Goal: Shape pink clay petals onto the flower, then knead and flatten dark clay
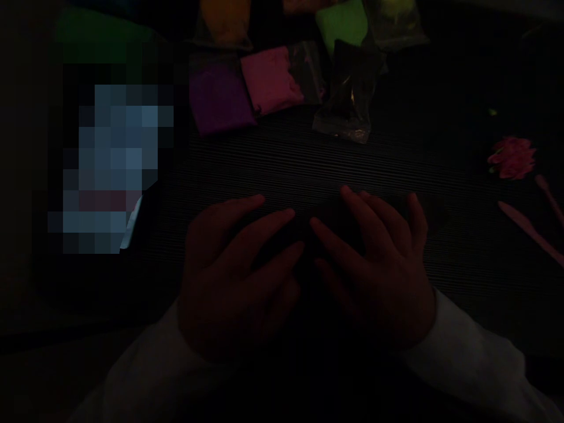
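In very dim light, my left hand (pixel 240 264) is held palm down low over the dark table (pixel 264 158), its fingers spread and slightly curved toward the middle. Facing it from the other side, my right hand (pixel 379 258) is also palm down with fingers apart. The fingertips of both hands come close together with a small gap between them. I can make out nothing held in either one; the space under the palms is too dark to read. White sleeves cover both wrists.
Beyond my hands lie clear bags with purple (pixel 222 97), pink (pixel 271 79), black (pixel 350 88), orange (pixel 225 20) and light green (pixel 343 26) soft material. A lit, pixelated screen (pixel 117 158) is at left. At right are a pink flower (pixel 513 157) and pink modelling tools (pixel 531 226).
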Demonstrator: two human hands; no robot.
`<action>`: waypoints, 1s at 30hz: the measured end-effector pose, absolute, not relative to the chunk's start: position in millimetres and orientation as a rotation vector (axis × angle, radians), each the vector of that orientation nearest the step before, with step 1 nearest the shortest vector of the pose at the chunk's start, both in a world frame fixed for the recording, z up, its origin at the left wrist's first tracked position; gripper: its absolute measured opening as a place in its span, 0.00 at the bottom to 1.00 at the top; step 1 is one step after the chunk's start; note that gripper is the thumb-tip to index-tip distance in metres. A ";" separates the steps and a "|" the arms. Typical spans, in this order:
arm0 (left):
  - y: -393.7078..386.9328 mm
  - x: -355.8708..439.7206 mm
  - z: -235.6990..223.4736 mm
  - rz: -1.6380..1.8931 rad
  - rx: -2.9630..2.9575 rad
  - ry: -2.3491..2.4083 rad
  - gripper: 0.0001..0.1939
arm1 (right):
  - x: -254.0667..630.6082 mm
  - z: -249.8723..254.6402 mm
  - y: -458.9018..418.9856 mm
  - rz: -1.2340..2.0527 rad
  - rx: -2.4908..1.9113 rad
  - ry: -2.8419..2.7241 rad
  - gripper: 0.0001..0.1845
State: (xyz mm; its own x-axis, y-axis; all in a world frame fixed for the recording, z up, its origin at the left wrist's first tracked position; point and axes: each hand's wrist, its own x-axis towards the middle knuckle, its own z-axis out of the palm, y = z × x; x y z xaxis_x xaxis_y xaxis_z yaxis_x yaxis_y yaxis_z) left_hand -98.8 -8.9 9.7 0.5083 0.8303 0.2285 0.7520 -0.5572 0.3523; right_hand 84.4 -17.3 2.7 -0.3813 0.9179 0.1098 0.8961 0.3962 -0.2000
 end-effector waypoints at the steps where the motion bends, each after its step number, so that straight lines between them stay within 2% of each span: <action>1: -8.8 -98.9 9.3 0.544 2.541 1.347 0.11 | 84.5 2.6 -17.3 0.157 -1.614 -2.449 0.19; 9: -7.5 -99.9 -0.2 0.649 2.601 1.305 0.15 | 84.4 2.0 -16.8 0.151 -1.609 -2.452 0.19; 18: -6.4 -97.0 2.0 0.633 2.595 1.342 0.11 | 84.6 1.0 -17.9 0.147 -1.605 -2.446 0.20; 30: -7.3 -96.7 2.1 0.634 2.603 1.335 0.13 | 84.4 2.3 -17.7 0.153 -1.612 -2.440 0.19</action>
